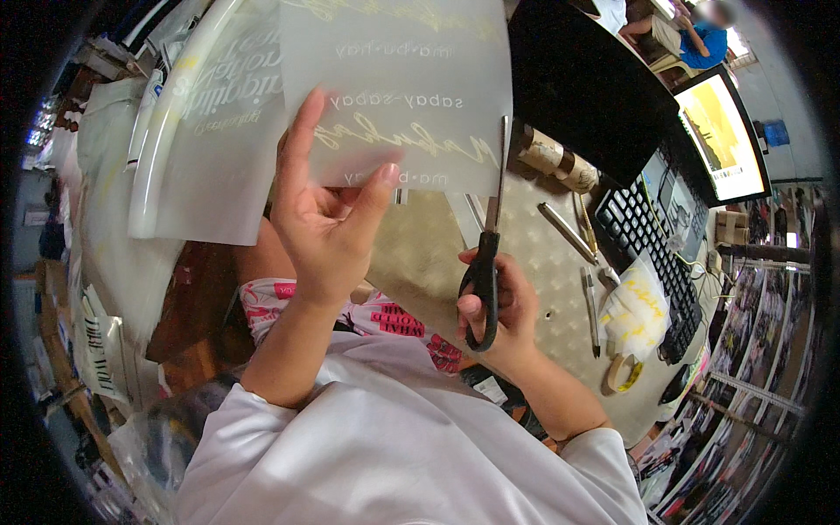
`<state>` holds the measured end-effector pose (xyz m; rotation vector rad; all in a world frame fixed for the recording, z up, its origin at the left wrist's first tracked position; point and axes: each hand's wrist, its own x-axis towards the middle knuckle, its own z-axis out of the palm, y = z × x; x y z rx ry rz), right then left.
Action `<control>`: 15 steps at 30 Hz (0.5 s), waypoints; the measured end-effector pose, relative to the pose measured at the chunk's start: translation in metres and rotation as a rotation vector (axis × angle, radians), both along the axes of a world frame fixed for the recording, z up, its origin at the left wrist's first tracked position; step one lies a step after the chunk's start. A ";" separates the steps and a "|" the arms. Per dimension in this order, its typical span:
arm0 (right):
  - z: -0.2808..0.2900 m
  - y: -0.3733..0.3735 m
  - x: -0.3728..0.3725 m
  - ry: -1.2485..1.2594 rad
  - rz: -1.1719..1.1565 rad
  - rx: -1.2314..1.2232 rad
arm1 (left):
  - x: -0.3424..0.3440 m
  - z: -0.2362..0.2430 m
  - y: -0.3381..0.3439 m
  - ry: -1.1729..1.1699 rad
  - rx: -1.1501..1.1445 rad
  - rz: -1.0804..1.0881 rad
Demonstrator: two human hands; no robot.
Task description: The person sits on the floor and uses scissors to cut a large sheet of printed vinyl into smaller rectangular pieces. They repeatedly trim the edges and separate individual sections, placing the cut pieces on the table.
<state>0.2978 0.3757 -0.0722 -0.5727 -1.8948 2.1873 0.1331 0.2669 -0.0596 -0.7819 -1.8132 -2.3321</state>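
A person seated at a cluttered worktable holds up a translucent transfer sheet bearing pale mirrored lettering, the left hand closed on its lower edge with thumb in front and fingers behind. The right hand is wrapped through the black handles of a pair of scissors, blades pointing upward and reaching the sheet's bottom right corner; whether the blades are parted cannot be told from this angle. The sheet hangs in the air above the table, unsupported apart from that one pinch, with more of the same film curling away to the left. The likely trouble, judging from this hold, is a wandering cut: the limp film could flex or fold between the blades, sending the line into the lettering. The left thumb also sits not far from the blade path. On the table to the right lie several pens, a black keyboard, a roll of tape and a lit monitor.
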 end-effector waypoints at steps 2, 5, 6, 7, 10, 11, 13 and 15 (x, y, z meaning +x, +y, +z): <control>0.001 0.000 0.000 -0.014 -0.005 -0.016 | 0.001 0.001 -0.001 -0.020 0.002 -0.004; 0.000 0.002 0.001 0.008 -0.019 -0.065 | 0.005 0.002 0.000 -0.012 0.000 -0.018; 0.000 0.003 0.000 0.014 -0.024 -0.068 | 0.007 0.001 0.000 -0.014 0.000 -0.033; 0.002 0.004 -0.001 0.019 -0.030 -0.071 | 0.010 0.000 -0.001 -0.015 -0.001 -0.049; -0.001 0.008 -0.002 0.035 -0.024 -0.027 | 0.017 -0.006 -0.002 -0.037 -0.004 -0.079; -0.002 0.009 -0.001 0.040 -0.017 -0.003 | 0.018 -0.007 -0.003 -0.047 -0.005 -0.085; 0.000 0.009 -0.001 0.062 -0.025 -0.055 | 0.018 -0.008 -0.003 -0.044 -0.009 -0.092; 0.001 0.008 -0.001 0.075 -0.033 -0.072 | 0.020 -0.008 -0.003 -0.044 -0.006 -0.097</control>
